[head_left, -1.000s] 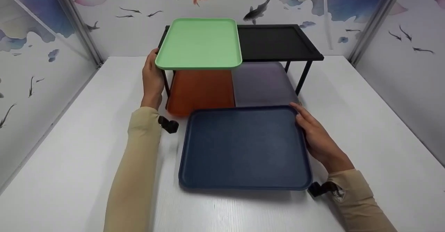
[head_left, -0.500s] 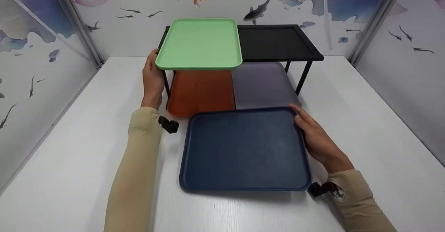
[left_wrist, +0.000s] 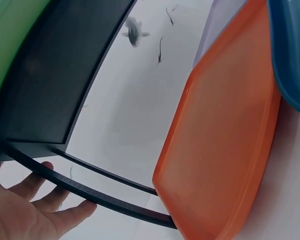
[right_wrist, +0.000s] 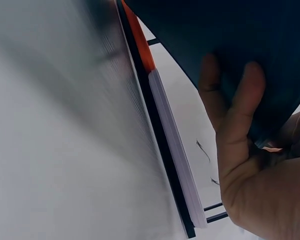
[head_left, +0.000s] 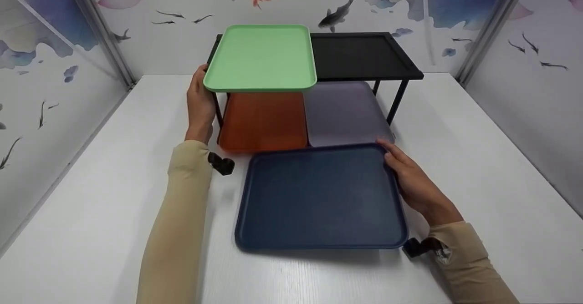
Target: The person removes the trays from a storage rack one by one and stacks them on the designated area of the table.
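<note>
My left hand (head_left: 200, 103) holds the left side of a black rack (head_left: 364, 56), its fingers reaching behind a thin front leg (left_wrist: 90, 192) in the left wrist view. Close beside that hand, a light green tray (head_left: 264, 58) lies on the rack's left half. My right hand (head_left: 419, 185) grips the right edge of a navy blue tray (head_left: 321, 199), thumb on top and fingers underneath in the right wrist view. The navy tray is raised over the white table in front of the rack, casting a shadow below its near edge.
Below the rack top, an orange-brown tray (head_left: 266, 122) sits at left and a grey-purple tray (head_left: 346, 113) at right, side by side. Painted walls stand behind and at both sides of the white table (head_left: 492, 158).
The navy tray's far edge has come slightly nearer and lower with my right hand, showing more of the grey-purple tray's front. My left hand has stayed in place.
</note>
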The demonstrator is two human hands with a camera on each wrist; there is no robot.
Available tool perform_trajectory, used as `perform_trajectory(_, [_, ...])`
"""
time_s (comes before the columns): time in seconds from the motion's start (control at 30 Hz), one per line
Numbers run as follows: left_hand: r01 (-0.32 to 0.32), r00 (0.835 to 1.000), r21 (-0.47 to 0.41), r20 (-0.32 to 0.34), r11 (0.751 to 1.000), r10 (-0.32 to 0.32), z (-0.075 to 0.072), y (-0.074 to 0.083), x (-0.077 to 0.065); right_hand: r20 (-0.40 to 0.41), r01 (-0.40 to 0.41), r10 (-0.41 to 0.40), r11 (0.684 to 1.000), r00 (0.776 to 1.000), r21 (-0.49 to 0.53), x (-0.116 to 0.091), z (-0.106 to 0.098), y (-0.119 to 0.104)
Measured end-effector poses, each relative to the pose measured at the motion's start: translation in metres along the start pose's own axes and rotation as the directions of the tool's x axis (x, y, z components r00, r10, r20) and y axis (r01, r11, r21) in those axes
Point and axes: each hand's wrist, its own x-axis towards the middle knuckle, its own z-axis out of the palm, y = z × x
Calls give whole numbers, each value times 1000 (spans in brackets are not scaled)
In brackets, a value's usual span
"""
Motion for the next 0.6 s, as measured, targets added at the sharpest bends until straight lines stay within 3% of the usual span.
perform_trajectory(0.23, [5, 1000, 17, -2, 1000, -5, 1, -1, 1, -16, -45, 45, 998, 999, -46, -1, -1, 0])
perform_trajectory(0.43, [-38, 999, -3, 23, 999, 38, 0, -2, 0, -93, -119, 106, 981, 990, -153, -1, -2, 0])
perform_trajectory(0.6, [-17, 1000, -9, 21, 1000, 17, -1, -1, 0, -110, -154, 136, 973, 985, -173, 0, -2, 0])
